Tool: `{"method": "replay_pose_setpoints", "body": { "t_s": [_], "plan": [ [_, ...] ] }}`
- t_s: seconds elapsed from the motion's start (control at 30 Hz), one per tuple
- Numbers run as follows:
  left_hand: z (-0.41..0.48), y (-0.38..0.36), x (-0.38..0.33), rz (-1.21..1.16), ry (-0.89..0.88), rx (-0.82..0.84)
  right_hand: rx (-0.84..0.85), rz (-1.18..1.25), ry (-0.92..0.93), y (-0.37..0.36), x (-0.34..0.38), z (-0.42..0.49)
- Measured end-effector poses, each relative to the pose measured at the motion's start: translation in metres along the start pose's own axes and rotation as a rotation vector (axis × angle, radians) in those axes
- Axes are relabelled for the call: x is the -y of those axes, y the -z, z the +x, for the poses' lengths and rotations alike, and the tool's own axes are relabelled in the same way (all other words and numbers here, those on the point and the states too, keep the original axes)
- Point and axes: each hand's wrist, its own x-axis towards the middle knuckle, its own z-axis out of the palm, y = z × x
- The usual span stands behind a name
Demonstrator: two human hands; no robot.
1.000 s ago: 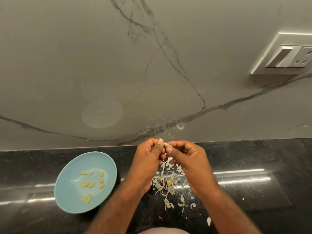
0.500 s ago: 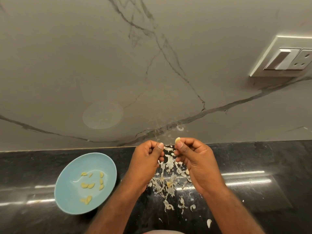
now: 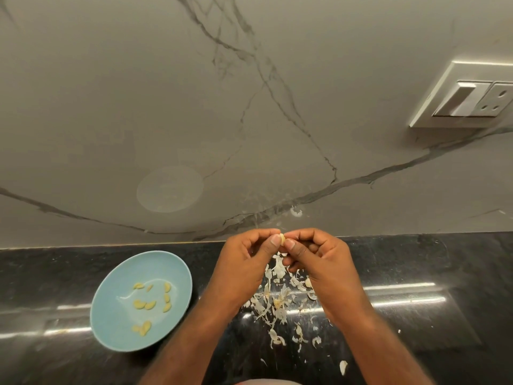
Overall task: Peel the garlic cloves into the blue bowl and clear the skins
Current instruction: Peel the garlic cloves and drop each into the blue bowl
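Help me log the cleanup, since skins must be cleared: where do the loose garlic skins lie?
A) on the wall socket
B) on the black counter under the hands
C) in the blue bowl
B: the garlic skins lie scattered on the black counter below the left hand and right hand, which pinch a garlic clove; the blue bowl holds only peeled cloves.

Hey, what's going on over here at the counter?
A person is peeling garlic by hand. The left hand and right hand together pinch one garlic clove at their fingertips, above the black counter. Several peeled cloves lie in the blue bowl to the left, and papery skins are scattered on the counter beneath the hands, not yet cleared.
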Motion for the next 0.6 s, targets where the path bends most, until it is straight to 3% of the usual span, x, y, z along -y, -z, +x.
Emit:
{"method": "replay_pose_setpoints", "body": {
  "t_s": [0.13, 0.3, 0.47, 0.6],
  "plan": [
    [-0.0006, -0.0034, -0.0007, -0.160, 0.071, 0.007, 0.025, -0.090, 0.063, -0.0029, 0.0028, -0.0037],
    [0.0005, -0.0009, 0.0022, -0.530, 0.202, -0.018, -0.060, -0.020, 0.109, -0.0011, 0.0036, -0.0054],
    [-0.0006, 0.0002, 0.0015, -0.586, 0.192, -0.039, -0.136, -0.208, 0.119, 0.0046, 0.0023, -0.0029],
    [-0.0007, 0.0005, 0.0022, -0.596, 0.190, -0.059, -0.025, -0.387, 0.021, 0.0052, -0.0024, 0.0011]
  ]
}}
